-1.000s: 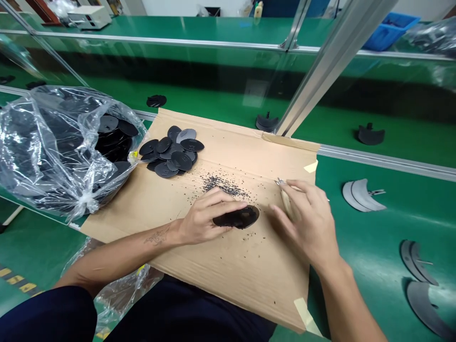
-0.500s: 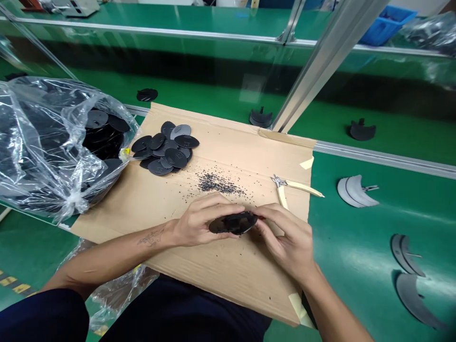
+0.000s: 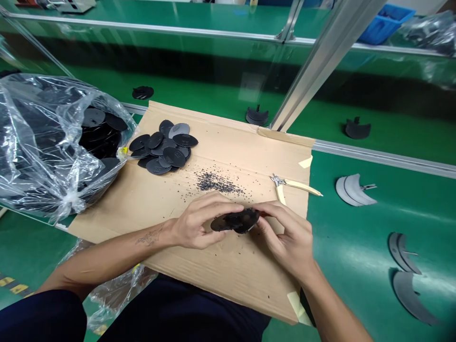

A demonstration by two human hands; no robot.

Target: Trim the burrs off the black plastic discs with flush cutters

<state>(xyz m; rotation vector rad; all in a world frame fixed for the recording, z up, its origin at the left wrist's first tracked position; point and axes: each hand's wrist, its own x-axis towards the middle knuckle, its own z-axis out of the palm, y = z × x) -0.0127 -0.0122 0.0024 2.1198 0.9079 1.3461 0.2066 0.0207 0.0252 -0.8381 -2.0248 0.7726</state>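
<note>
Between my two hands is a black oval plastic piece (image 3: 233,222), tilted above the cardboard sheet (image 3: 228,270). My left hand (image 3: 199,221) grips its left end, thumb below and fingers above. At its right end the fingertips of my right hand (image 3: 285,232) pinch the edge. Just beyond lies a scatter of tiny black scraps (image 3: 217,183). A pair of nippers (image 3: 280,183) with cream handles rests with its jaws apart past my right hand. A pile of black oval pieces (image 3: 166,147) sits at the left on the cardboard.
A clear plastic bag (image 3: 53,142) full of black pieces stands at the left. Curved grey parts (image 3: 356,190) lie on the green bench at the right, with more black parts (image 3: 257,115) behind. A metal post (image 3: 320,71) rises at the cardboard's back edge. A blue bin (image 3: 386,23) is on the shelf.
The oval piece has turned slightly in my hands and shifted a little to the right. The view has moved slightly; the pile, scraps and nippers lie as before.
</note>
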